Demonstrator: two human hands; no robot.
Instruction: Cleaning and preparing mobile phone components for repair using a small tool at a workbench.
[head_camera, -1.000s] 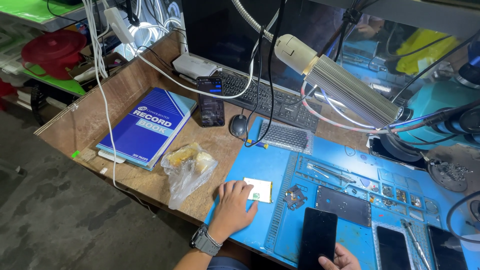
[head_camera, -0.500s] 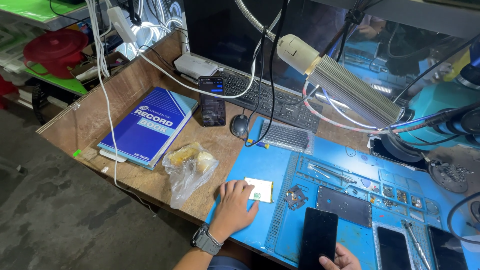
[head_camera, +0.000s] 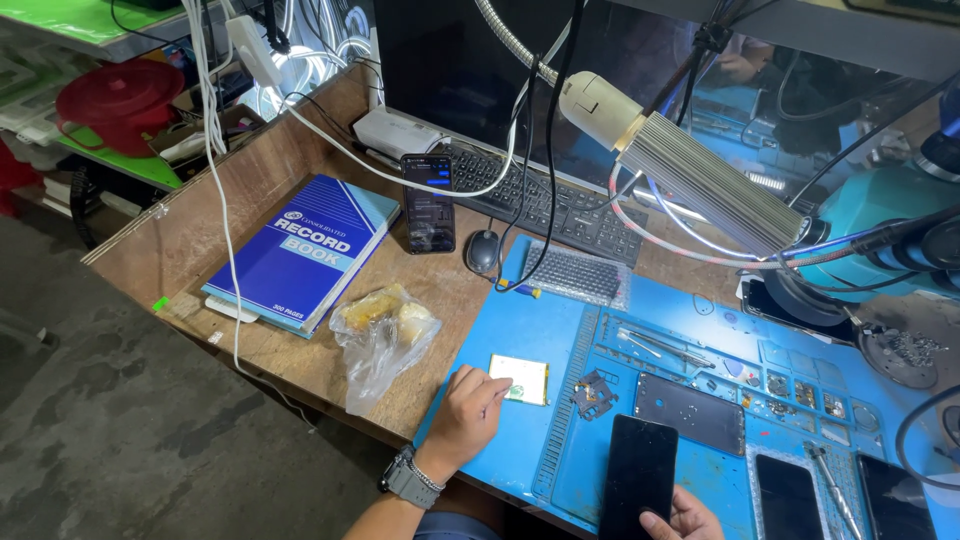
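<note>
The left hand lies palm-down on the blue work mat at the tabletop's near edge, a grey wristwatch on its wrist. Its fingers are loosely curled and reach to the left edge of a small pale rectangular plate, touching it there; the grip is not closed around anything. The plate lies flat on the mat at about 2 o'clock from the hand's knuckles.

The right hand shows only partly at the bottom edge of the view. Its thumb and fingertips pinch the lower end of a dark phone, which lies flat on the mat with the screen blank. The phone sits at 3 o'clock from the left hand, well apart from the plate.

Between plate and phone, at 4 o'clock from the plate, lies a small dark cluster of parts. A dark rectangular panel rests just past the phone at its 1 o'clock. At 10 o'clock from the left hand a crumpled clear plastic bag with food sits on the wooden tabletop, and beyond it lies a blue book.
</note>
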